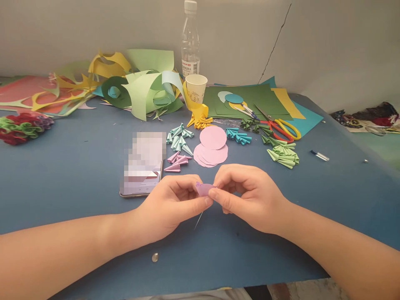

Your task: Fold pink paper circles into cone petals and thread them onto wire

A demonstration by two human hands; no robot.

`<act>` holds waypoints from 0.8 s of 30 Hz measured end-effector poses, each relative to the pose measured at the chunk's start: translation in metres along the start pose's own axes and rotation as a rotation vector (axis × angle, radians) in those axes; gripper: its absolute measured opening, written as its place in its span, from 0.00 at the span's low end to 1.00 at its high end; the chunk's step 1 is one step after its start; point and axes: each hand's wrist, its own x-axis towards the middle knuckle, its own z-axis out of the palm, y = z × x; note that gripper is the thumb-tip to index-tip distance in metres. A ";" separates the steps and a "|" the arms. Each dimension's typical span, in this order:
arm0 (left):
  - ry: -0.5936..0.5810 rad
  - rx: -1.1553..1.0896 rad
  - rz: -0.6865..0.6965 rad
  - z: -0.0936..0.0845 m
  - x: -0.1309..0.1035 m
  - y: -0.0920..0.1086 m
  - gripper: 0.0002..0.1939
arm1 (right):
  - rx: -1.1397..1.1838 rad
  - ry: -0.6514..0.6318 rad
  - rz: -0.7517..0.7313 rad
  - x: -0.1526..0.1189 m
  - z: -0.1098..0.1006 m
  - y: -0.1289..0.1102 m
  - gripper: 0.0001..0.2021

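Note:
Between my two hands is a small piece of purple paper (204, 189), partly rolled, its lower part hidden by my thumbs. My left hand (175, 202) pinches it from the left, fingers curled behind. From the other side my right hand (250, 196) grips it with thumb and fingertips. A thin needle-like stick (198, 221) pokes out below my fingers. Just beyond them lie pink paper circles (212, 154) in an overlapping stack. Rolled purple paper cones (178, 161) rest to their left, near pale teal cones (180, 138).
A phone (143, 166) lies left of the cones. Blue cones (239, 136), green cones (283, 154), scissors (283, 129) and a pen (319, 156) spread rightward. Behind stand a paper cup (196, 87) and a bottle (190, 39), beside paper scraps (137, 93). A folded-paper flower bundle (25, 127) sits far left.

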 end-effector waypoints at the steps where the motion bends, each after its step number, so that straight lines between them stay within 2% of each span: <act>1: 0.001 -0.003 0.005 0.000 0.000 0.000 0.14 | -0.017 -0.006 -0.017 0.001 0.000 0.001 0.07; 5: 0.019 -0.017 0.012 0.000 0.001 0.000 0.14 | -0.071 -0.024 -0.061 0.002 -0.001 0.001 0.05; 11: 0.087 0.031 -0.019 0.005 -0.001 0.000 0.13 | -0.077 -0.007 0.032 -0.003 -0.004 -0.005 0.08; 18: 0.057 0.060 -0.024 0.008 -0.003 0.001 0.14 | -0.095 -0.033 0.034 -0.004 -0.004 -0.006 0.13; 24: 0.018 0.029 -0.005 0.009 -0.004 0.003 0.14 | -0.091 -0.031 -0.032 -0.004 -0.002 -0.003 0.16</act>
